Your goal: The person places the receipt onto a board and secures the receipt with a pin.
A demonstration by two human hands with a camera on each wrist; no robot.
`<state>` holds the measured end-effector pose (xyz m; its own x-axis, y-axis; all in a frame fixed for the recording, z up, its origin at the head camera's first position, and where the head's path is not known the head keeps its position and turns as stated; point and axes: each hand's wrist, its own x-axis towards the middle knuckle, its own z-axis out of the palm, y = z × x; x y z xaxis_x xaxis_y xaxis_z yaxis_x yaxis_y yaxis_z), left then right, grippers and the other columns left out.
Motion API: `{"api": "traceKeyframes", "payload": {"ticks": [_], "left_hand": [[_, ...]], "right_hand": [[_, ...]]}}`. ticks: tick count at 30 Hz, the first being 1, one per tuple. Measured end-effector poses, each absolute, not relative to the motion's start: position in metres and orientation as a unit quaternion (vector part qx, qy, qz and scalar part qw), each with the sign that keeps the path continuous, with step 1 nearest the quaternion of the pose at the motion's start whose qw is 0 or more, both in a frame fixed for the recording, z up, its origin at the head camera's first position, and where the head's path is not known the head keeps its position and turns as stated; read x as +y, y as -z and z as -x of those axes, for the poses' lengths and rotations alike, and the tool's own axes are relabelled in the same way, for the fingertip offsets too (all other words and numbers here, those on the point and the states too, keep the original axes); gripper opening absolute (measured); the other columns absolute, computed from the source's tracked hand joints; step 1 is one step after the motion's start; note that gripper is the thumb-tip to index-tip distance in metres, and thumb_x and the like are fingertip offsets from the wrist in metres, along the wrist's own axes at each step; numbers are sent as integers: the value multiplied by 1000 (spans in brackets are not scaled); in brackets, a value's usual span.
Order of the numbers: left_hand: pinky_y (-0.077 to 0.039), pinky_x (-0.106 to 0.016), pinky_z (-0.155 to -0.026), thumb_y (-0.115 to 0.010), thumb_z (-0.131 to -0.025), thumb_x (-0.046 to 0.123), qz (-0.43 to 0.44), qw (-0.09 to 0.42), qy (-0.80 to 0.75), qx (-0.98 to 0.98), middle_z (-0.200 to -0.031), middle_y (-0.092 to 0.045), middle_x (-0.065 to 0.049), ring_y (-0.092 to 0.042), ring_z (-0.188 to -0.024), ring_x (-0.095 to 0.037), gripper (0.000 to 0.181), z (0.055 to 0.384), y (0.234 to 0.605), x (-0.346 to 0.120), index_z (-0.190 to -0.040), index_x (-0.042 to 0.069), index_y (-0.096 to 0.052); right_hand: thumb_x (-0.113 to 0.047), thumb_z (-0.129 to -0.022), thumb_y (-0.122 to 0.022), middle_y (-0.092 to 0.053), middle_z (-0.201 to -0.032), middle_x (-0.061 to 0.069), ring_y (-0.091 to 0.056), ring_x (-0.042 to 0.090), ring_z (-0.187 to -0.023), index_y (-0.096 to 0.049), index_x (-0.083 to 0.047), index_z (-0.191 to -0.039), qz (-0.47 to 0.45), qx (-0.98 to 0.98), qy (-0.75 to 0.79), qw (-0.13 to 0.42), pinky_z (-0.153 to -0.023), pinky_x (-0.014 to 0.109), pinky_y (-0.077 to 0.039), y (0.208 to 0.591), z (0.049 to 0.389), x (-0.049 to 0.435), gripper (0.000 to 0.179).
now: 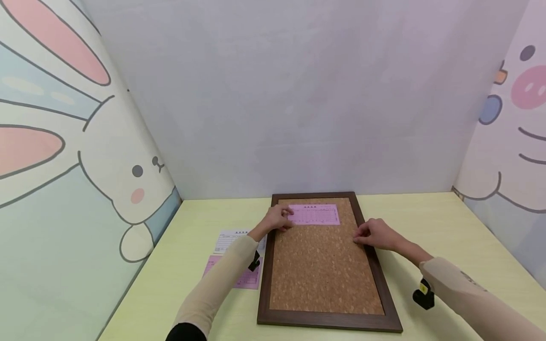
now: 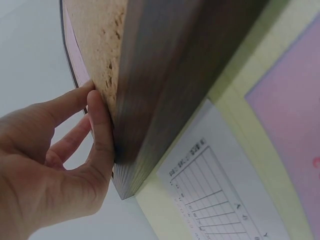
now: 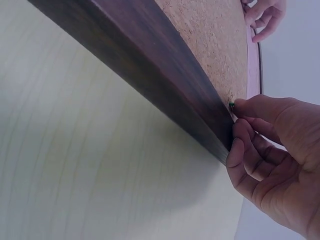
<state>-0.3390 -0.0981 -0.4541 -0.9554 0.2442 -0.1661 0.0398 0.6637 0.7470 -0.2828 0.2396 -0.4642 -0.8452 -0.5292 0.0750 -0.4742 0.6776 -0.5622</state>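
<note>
A pink printed form lies across the top of a cork board in a dark wooden frame. At the form's left edge, my left hand touches the board with its fingertips; seen from the left wrist, thumb and index fingertips come close together against the cork. My right hand is over the frame's right side, lower than the form. Between its thumb and index finger it pinches a small green-headed pin, right at the cork's edge. Its other fingers curl beside the frame.
Left of the board, a white printed form and a second pink form lie on the pale yellow table, partly behind my left sleeve. A grey-white wall stands behind, with cartoon-printed panels at both sides.
</note>
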Motion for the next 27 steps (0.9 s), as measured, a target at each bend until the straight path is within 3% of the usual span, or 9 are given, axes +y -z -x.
{"api": "traceKeyframes", "payload": {"ticks": [11,27], "left_hand": [[-54,-19,-54,-78,-89,4,-79,128,-402,903,-97,-62,-12,-59,-64,-12,35,341,456,-98,-122,1,-68],[-56,-21,-54,-78,-89,4,-77,130,-402,903,-91,-57,-9,-57,-61,-12,36,340,454,-97,-122,0,-67]], "right_hand": [[-9,-90,-71,-59,-61,-7,-46,2,-54,-68,-8,-71,259,912,310,67,-50,19,-38,454,289,234,19],[-11,-93,-67,-53,-62,-6,-46,8,-55,-68,-6,-78,244,915,311,86,-51,21,-37,452,322,204,15]]}}
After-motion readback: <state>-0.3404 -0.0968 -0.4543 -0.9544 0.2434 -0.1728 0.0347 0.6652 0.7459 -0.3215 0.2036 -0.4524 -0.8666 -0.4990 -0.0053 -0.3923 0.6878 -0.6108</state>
